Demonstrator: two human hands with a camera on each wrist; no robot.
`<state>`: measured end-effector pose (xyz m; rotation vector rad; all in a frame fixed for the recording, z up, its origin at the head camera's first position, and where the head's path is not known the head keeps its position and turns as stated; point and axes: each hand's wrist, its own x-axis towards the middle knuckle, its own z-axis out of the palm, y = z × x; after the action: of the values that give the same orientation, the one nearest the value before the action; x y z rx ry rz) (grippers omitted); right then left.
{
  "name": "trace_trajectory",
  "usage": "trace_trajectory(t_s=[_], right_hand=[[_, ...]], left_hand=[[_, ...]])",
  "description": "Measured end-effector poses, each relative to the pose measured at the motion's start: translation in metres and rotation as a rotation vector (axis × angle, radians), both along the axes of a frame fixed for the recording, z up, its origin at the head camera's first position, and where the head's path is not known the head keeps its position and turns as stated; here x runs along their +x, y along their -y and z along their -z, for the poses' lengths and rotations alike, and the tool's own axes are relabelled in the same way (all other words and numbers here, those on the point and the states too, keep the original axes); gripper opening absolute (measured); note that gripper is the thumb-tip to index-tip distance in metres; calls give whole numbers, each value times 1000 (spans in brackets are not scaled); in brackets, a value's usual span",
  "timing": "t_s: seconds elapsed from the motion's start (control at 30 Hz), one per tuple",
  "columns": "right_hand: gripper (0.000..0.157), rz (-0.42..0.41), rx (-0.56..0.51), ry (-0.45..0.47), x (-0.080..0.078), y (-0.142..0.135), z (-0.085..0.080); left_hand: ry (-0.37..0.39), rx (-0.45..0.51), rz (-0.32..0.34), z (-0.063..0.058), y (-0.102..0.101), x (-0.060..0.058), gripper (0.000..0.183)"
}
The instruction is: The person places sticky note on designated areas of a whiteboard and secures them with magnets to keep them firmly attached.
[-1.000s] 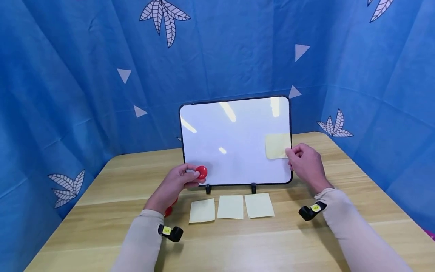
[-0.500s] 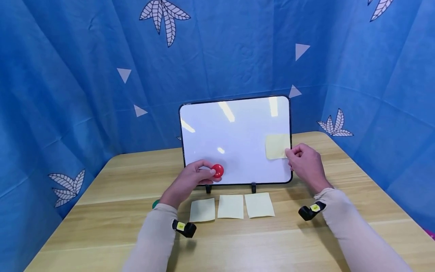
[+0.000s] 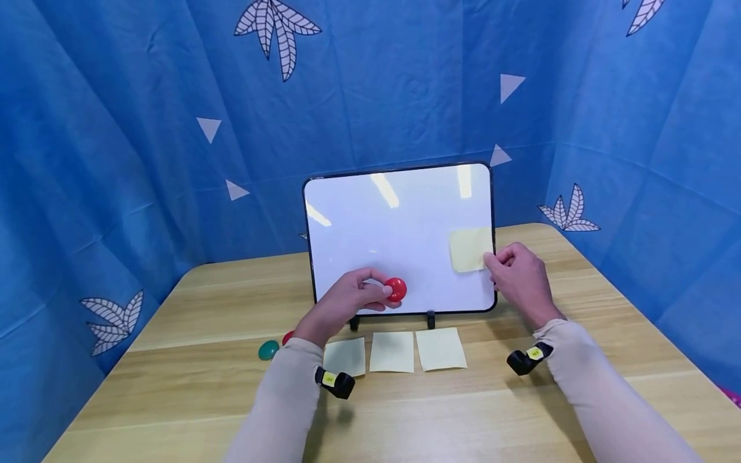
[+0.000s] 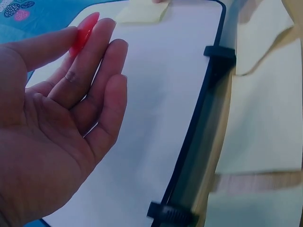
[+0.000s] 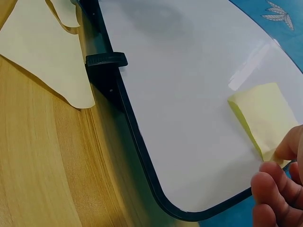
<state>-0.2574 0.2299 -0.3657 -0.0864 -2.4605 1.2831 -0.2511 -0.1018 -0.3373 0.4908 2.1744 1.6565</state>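
Observation:
In the head view my left hand [image 3: 356,299] pinches a round red magnet [image 3: 396,289] between thumb and fingers, in front of the lower middle of the whiteboard [image 3: 376,231]. The left wrist view shows the magnet [image 4: 85,34] edge-on at the fingertips, the other fingers loosely bent. At the board's right edge my right hand [image 3: 521,276] pinches the lower right corner of a pale yellow sticky note [image 3: 469,249]. In the right wrist view the note [image 5: 265,116] lies over the white surface, its near edge lifting slightly.
Several sticky notes, including the middle one [image 3: 392,352], lie in a row before the board. A green magnet [image 3: 269,350] and a partly hidden red one [image 3: 287,337] lie left of them. Black feet [image 3: 431,319] hold the board upright; a blue curtain [image 3: 393,83] hangs behind.
My left hand has moved right across the board with the red magnet, uncovering the green magnet on the table. My right hand and its sticky note have stayed in place.

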Motion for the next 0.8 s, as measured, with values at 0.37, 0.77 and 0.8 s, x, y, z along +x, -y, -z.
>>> trace_trajectory(t_s=[0.37, 0.77, 0.8], right_hand=[[54, -20, 14, 83, -2, -2, -1], [46, -9, 15, 34, -4, -2, 4], [46, -4, 18, 29, -4, -2, 4]], left_hand=[[-33, 47, 24, 2, -22, -4, 35], [-66, 110, -30, -6, -50, -12, 32], [-70, 119, -34, -8, -53, -11, 32]])
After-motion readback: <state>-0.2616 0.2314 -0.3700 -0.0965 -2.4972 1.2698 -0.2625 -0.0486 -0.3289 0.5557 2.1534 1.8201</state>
